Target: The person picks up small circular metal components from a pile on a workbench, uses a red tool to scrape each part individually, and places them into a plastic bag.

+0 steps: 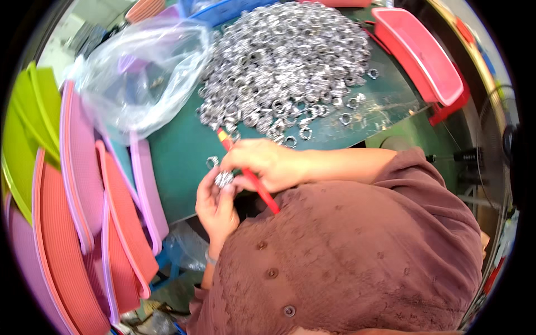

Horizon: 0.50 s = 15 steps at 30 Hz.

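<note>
My left hand (214, 207) pinches a small shiny metal ring (224, 179) between thumb and fingers, close to the front of my shirt. Beside it, my right hand (261, 162) is closed round a slim red tool, pen-like, with a yellow band (260, 191). The tool slants from upper left to lower right; whether it touches the ring I cannot tell. Another loose ring (212, 162) lies on the green tabletop (178, 167) just beyond my left fingers. A large heap of similar silver rings (285, 56) covers the far middle of the table.
A clear plastic bag (139, 84) stands open at the far left. Stacked pink, purple and orange bins (84, 184) and green bins (28, 134) crowd the left side. A long pink tray (416, 53) sits at the far right, and a blue basket (229, 10) behind the heap.
</note>
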Each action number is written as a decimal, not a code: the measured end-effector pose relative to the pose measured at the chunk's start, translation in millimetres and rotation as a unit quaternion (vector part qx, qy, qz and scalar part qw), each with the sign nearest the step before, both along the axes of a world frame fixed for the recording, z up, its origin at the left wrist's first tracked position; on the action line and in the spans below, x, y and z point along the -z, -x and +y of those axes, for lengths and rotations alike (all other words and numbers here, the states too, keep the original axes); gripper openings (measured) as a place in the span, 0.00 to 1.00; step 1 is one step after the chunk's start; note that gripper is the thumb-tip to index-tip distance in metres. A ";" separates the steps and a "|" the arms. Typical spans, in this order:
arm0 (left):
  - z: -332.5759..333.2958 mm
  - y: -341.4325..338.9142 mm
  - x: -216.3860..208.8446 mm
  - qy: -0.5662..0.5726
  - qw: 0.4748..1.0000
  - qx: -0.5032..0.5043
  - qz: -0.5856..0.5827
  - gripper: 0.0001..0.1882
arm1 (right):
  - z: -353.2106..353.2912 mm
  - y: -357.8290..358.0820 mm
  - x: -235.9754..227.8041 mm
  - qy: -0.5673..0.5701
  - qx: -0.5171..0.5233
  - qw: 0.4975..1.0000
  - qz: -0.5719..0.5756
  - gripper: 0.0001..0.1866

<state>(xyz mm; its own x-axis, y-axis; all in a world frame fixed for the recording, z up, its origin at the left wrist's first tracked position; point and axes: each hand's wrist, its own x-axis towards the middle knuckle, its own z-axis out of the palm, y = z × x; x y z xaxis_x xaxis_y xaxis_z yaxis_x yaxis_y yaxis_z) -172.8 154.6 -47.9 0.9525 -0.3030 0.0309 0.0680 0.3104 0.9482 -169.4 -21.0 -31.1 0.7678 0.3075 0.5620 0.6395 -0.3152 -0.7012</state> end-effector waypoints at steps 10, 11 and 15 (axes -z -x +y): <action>-1.7 26.6 -6.2 0.000 0.997 -0.046 0.056 0.15 | 7.2 22.3 5.0 0.002 -0.006 1.000 -0.013 0.10; -4.6 27.6 -7.4 -0.007 0.997 -0.044 0.062 0.15 | 5.4 24.5 7.0 0.002 -0.004 1.000 -0.009 0.10; -12.5 27.0 -7.7 -0.009 0.996 -0.020 0.082 0.16 | -8.8 32.6 6.3 0.025 0.010 1.000 0.006 0.11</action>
<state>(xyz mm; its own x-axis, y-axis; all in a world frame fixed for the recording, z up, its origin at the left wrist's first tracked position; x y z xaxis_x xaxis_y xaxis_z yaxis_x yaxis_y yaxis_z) -199.7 142.0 -40.1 0.9556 -0.2641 -0.1309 0.2102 0.2990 0.9308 -202.0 -29.8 -37.4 0.7805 0.3189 0.5377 0.6246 -0.3632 -0.6913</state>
